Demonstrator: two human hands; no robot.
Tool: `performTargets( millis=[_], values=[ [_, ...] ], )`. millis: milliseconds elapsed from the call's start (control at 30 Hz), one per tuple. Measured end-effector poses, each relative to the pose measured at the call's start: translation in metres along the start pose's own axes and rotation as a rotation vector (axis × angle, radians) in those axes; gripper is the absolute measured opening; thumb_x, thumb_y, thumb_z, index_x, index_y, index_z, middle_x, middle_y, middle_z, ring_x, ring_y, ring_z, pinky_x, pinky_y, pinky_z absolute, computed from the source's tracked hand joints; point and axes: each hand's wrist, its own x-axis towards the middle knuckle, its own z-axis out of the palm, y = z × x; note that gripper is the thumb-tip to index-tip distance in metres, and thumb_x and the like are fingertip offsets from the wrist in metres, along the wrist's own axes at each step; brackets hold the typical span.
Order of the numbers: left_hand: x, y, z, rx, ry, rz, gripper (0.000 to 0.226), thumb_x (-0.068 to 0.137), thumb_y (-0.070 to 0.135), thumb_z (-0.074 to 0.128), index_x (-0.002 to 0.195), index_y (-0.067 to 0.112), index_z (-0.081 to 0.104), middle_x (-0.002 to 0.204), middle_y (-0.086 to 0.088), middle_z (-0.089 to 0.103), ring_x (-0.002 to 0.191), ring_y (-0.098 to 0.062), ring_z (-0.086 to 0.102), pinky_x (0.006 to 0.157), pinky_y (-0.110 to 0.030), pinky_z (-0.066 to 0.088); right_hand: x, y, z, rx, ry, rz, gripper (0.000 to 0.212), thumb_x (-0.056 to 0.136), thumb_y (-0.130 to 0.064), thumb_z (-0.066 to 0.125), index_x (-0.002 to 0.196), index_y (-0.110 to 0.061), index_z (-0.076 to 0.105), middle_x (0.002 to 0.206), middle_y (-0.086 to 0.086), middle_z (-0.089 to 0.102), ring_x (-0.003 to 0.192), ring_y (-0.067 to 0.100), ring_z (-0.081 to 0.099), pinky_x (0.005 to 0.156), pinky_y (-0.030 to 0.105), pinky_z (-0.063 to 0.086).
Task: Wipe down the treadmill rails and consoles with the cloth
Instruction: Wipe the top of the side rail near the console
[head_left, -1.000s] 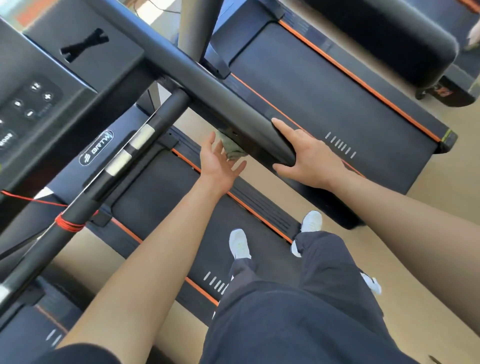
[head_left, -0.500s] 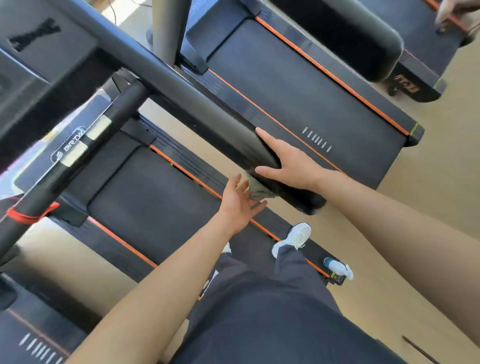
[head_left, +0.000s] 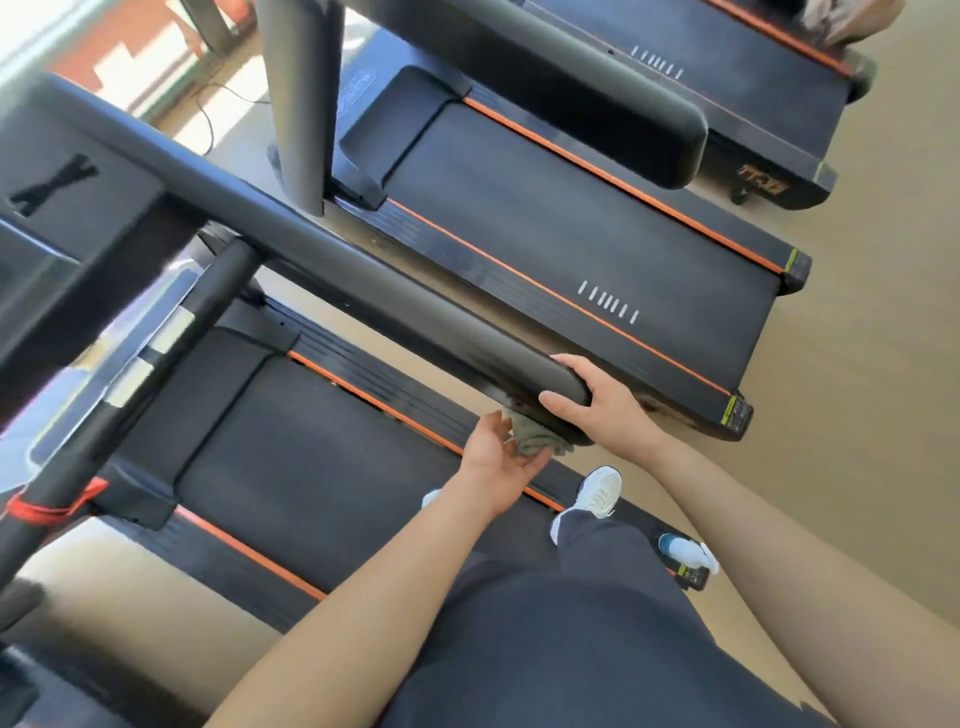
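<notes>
The rail is laid on a long diagonal, from the console at upper left down to its rounded end at lower right. That end is clasped by the right hand, fingers over the top. Just beside it, the cloth is pressed up against the underside by the flat, palm-up left hand. Any further stroke is judged to run up-left along that axis, the left hand being nearer.

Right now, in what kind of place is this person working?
Probably a gym: a near treadmill, a second treadmill and a third treadmill stand side by side, with orange-edged belts. A cloth is pressed under the handrail.
</notes>
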Motion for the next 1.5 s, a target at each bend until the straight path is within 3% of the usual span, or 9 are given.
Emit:
performTargets(
  millis=[400, 533, 667, 800, 1033, 1200, 1267, 1433, 1500],
  values=[
    [-0.035, 0.095, -0.019, -0.182, 0.062, 0.264, 0.035, 0.106, 0.015, 0.047, 0.135, 0.0, 0.058, 0.136, -0.021, 0.057, 0.113, -0.031, 0.062, 0.08, -0.041, 0.059, 0.0, 0.0, -0.001, 0.11, -0.011, 0.051, 0.038, 0.088, -0.045, 0.073, 0.121, -0.047, 0.055, 0.105, -0.025, 0.063, 0.095, -0.002, 0.061, 0.075, 0.017, 0.047],
    [-0.044, 0.119, -0.025, -0.207, 0.057, 0.386, 0.034, 0.107, 0.017, 0.052, 0.137, 0.003, 0.057, 0.136, -0.019, 0.059, 0.108, -0.029, 0.065, 0.071, -0.037, 0.062, 0.002, 0.004, 0.0, 0.109, -0.005, 0.048, 0.042, 0.086, -0.05, 0.074, 0.124, -0.044, 0.057, 0.111, -0.021, 0.066, 0.102, 0.002, 0.062, 0.088, 0.026, 0.051],
    [-0.047, 0.111, -0.016, -0.1, 0.069, 0.432, 0.037, 0.108, 0.016, 0.049, 0.144, 0.009, 0.053, 0.135, -0.015, 0.06, 0.111, -0.029, 0.064, 0.081, -0.038, 0.058, 0.004, 0.006, 0.0, 0.089, -0.012, 0.043, 0.049, 0.085, -0.052, 0.074, 0.129, -0.041, 0.056, 0.114, -0.017, 0.065, 0.106, 0.007, 0.062, 0.094, 0.028, 0.048],
    [-0.051, 0.075, -0.007, 0.042, 0.058, 0.347, 0.038, 0.107, 0.011, 0.048, 0.145, 0.007, 0.051, 0.128, -0.015, 0.064, 0.111, -0.031, 0.065, 0.082, -0.037, 0.059, 0.004, 0.005, -0.002, 0.105, -0.024, 0.041, 0.049, 0.086, -0.051, 0.074, 0.13, -0.039, 0.057, 0.116, -0.014, 0.066, 0.106, 0.007, 0.062, 0.094, 0.026, 0.048],
    [-0.06, 0.026, 0.015, 0.174, 0.039, 0.212, 0.025, 0.105, 0.005, 0.053, 0.129, 0.004, 0.06, 0.123, -0.02, 0.067, 0.109, -0.031, 0.069, 0.081, -0.037, 0.062, 0.003, 0.004, -0.002, 0.15, -0.019, 0.049, 0.048, 0.088, -0.05, 0.072, 0.131, -0.036, 0.059, 0.118, -0.009, 0.068, 0.109, 0.009, 0.063, 0.097, 0.027, 0.047],
    [-0.061, 0.055, 0.014, 0.107, 0.102, 0.291, 0.019, 0.104, 0.004, 0.053, 0.121, 0.003, 0.06, 0.117, -0.018, 0.065, 0.104, -0.03, 0.065, 0.097, -0.04, 0.054, 0.003, 0.001, -0.003, 0.187, -0.026, 0.074, 0.049, 0.09, -0.047, 0.07, 0.136, -0.032, 0.058, 0.125, -0.008, 0.064, 0.114, 0.012, 0.059, 0.096, 0.023, 0.041],
    [-0.059, 0.075, 0.008, 0.081, 0.134, 0.325, 0.019, 0.103, 0.005, 0.055, 0.122, 0.004, 0.06, 0.12, -0.018, 0.064, 0.111, -0.03, 0.063, 0.102, -0.04, 0.052, 0.003, 0.0, -0.004, 0.197, -0.032, 0.08, 0.05, 0.091, -0.047, 0.069, 0.137, -0.032, 0.057, 0.126, -0.009, 0.063, 0.114, 0.011, 0.058, 0.094, 0.022, 0.039],
    [-0.059, 0.123, -0.008, 0.034, 0.198, 0.448, 0.034, 0.1, 0.008, 0.063, 0.133, 0.01, 0.059, 0.122, -0.013, 0.063, 0.112, -0.025, 0.063, 0.085, -0.032, 0.057, 0.002, 0.001, -0.004, 0.215, -0.044, 0.091, 0.051, 0.09, -0.05, 0.069, 0.137, -0.034, 0.057, 0.126, -0.011, 0.063, 0.116, 0.011, 0.058, 0.098, 0.025, 0.042],
    [-0.061, 0.13, -0.008, 0.044, 0.202, 0.521, 0.039, 0.097, 0.007, 0.067, 0.135, 0.009, 0.061, 0.128, -0.013, 0.064, 0.115, -0.023, 0.064, 0.088, -0.031, 0.057, 0.002, 0.001, -0.004, 0.219, -0.042, 0.087, 0.049, 0.09, -0.049, 0.07, 0.136, -0.034, 0.058, 0.125, -0.013, 0.063, 0.116, 0.009, 0.058, 0.098, 0.024, 0.04]
  ],
)
